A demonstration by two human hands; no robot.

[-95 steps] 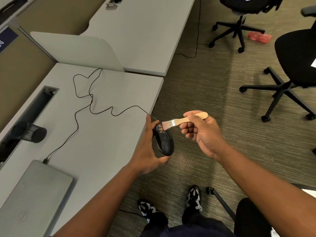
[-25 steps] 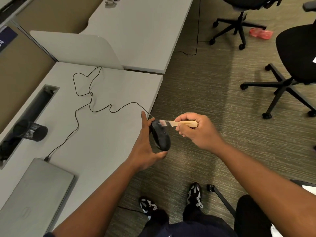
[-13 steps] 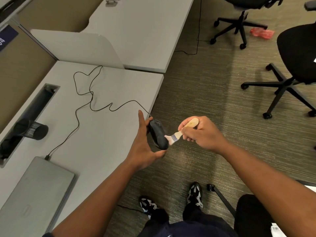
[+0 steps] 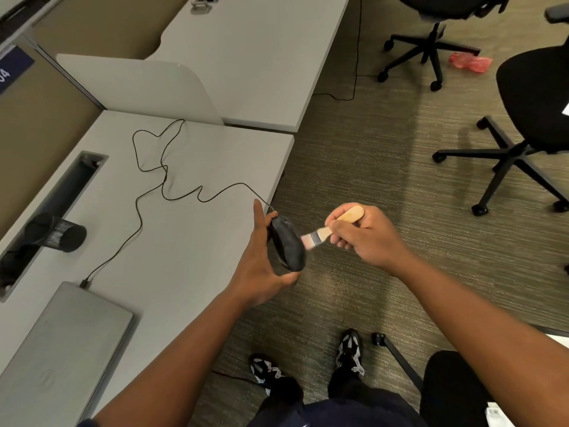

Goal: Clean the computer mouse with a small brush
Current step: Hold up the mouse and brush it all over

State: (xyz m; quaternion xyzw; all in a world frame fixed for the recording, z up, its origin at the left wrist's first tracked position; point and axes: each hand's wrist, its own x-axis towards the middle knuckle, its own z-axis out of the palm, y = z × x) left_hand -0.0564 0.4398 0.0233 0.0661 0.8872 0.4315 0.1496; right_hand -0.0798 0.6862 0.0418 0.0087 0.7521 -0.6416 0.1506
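A black wired computer mouse is held in the air just past the desk's right edge, between the thumb and fingers of my left hand. Its thin black cable trails back across the desk to the laptop. My right hand grips the wooden handle of a small flat brush. The pale bristles touch the mouse's right side, near its middle.
The grey desk carries a closed grey laptop at the near left and a black mesh cup lying on its side by the cable slot. Two black office chairs stand on the carpet to the right. My feet are below.
Over the last second the brush swung from the mouse's upper end down to its lower side, and now sits slightly higher on the right side. My left hand keeps hold of the mouse.
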